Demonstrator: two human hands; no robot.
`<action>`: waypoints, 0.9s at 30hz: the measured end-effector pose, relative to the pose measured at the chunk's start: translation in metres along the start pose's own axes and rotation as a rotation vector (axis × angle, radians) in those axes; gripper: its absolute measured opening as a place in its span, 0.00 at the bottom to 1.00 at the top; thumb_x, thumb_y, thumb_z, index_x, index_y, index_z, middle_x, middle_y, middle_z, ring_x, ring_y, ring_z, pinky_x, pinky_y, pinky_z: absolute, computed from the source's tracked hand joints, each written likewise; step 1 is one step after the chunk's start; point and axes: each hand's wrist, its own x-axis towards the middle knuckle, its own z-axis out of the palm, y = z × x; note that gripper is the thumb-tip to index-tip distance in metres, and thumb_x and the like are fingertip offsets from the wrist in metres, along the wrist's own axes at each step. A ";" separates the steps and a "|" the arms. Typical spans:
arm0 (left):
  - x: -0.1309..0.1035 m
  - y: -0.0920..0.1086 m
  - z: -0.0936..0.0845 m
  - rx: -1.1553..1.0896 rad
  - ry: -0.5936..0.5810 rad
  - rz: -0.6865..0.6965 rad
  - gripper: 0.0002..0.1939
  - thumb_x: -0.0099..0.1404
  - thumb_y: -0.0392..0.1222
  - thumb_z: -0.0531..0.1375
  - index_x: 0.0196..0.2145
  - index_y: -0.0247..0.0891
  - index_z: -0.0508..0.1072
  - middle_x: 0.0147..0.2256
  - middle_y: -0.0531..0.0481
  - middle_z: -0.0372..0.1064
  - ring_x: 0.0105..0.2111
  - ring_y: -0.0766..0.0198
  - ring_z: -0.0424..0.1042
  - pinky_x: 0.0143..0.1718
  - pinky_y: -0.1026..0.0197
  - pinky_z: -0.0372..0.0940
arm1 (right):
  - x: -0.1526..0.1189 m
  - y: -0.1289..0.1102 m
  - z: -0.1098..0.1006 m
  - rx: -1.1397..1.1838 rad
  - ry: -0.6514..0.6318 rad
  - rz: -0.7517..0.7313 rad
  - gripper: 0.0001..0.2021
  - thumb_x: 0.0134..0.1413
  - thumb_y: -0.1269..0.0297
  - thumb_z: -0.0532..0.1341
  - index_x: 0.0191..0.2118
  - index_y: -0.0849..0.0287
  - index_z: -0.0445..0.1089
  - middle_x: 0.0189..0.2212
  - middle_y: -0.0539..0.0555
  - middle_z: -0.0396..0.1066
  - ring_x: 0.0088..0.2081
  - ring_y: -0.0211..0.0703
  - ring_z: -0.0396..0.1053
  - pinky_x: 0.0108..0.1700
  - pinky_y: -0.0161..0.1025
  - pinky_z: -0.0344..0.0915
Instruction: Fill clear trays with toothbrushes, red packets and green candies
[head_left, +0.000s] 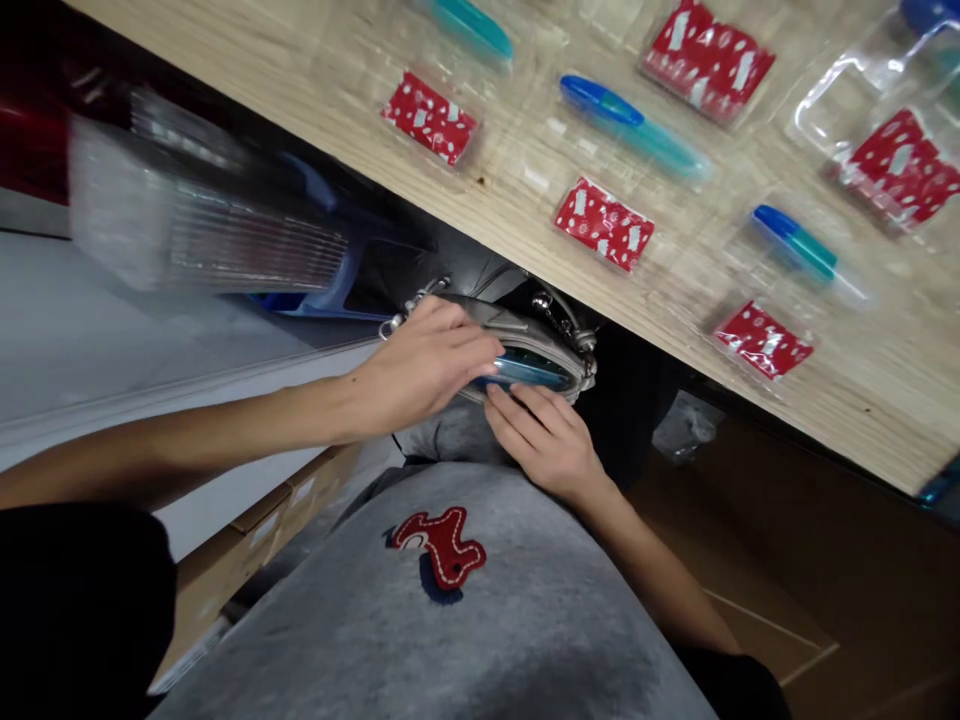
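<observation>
A grey bag with cords and metal beads lies in the lap, its top open. Inside the opening is a shiny dark blue object, too hidden to name. My left hand reaches over the bag from the left, its fingers bent together at the blue object. On the near side of the opening rests my right hand, fingers bent against the bag's edge beside that object. What the fingertips of either hand grip is hidden.
A wooden table carries clear plastic trays with red patterned packets and blue-teal pens. Stacked clear trays stand at the left beside a blue frame. Cardboard boxes are at the lower left.
</observation>
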 end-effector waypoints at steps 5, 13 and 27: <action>0.002 0.000 0.001 -0.221 0.016 -0.025 0.12 0.72 0.42 0.49 0.38 0.37 0.71 0.40 0.49 0.75 0.38 0.63 0.68 0.41 0.59 0.61 | -0.006 0.003 -0.012 0.147 0.015 0.127 0.09 0.61 0.74 0.57 0.45 0.62 0.71 0.44 0.56 0.76 0.48 0.44 0.70 0.48 0.42 0.69; 0.003 0.000 0.013 -0.211 -0.072 0.123 0.12 0.70 0.46 0.53 0.39 0.37 0.71 0.47 0.44 0.70 0.46 0.59 0.66 0.50 0.54 0.60 | -0.001 0.014 -0.020 0.194 -0.153 0.378 0.07 0.61 0.65 0.58 0.42 0.62 0.69 0.37 0.57 0.74 0.37 0.44 0.69 0.40 0.41 0.70; -0.013 -0.018 0.006 -0.218 0.034 0.150 0.12 0.68 0.44 0.56 0.47 0.37 0.65 0.48 0.41 0.69 0.51 0.58 0.66 0.49 0.53 0.65 | -0.002 0.020 -0.018 0.553 -0.104 0.531 0.04 0.60 0.72 0.58 0.37 0.55 0.64 0.45 0.51 0.74 0.47 0.40 0.69 0.48 0.41 0.66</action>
